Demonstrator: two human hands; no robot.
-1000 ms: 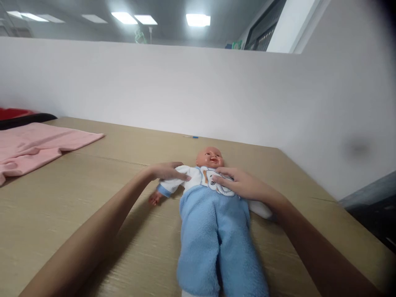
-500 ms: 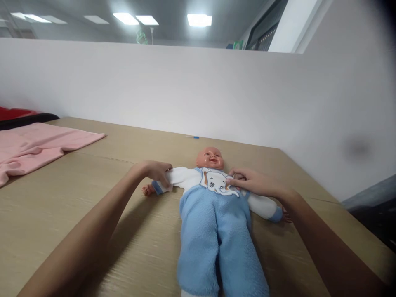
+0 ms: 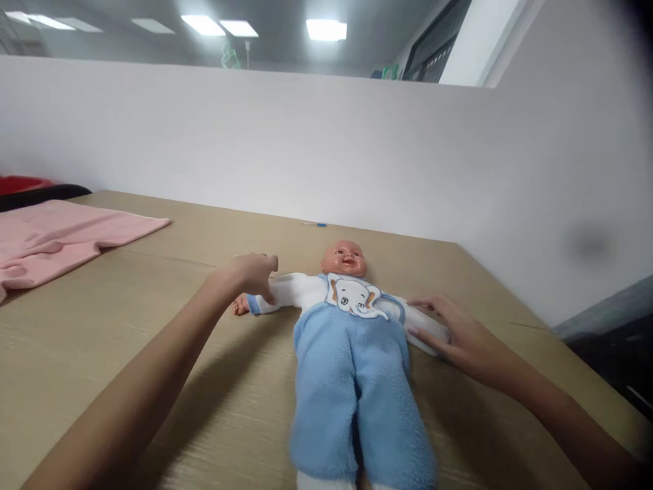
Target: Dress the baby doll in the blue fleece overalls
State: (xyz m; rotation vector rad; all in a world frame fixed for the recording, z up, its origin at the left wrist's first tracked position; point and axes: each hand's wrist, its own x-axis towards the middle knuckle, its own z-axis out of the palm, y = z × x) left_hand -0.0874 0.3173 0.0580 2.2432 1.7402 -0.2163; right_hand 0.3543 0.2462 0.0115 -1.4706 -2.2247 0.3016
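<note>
A baby doll (image 3: 343,257) lies on its back on the table, arms spread to both sides. It wears fluffy blue overalls (image 3: 326,381) with a white elephant patch (image 3: 352,297) on the chest, over a white top with blue cuffs. Over the sleeve at the left is my left hand (image 3: 255,273), thumb and fingers apart, the thumb at the cloth. My right hand (image 3: 456,333) reaches across the other sleeve (image 3: 421,325) with spread fingers, thumb on the near side. It hides the doll's hand on that side. Whether either hand presses the cloth I cannot tell.
A pink cloth (image 3: 66,235) lies at the left of the wooden table (image 3: 194,231). Behind it are a red object (image 3: 23,184) and a black edge. A small blue-tipped item (image 3: 320,224) lies near the white wall (image 3: 255,136) at the back.
My right hand has moved off the elephant patch, right and down to the doll's sleeve, its fingers spreading. My left hand has loosened from the other sleeve and opened.
</note>
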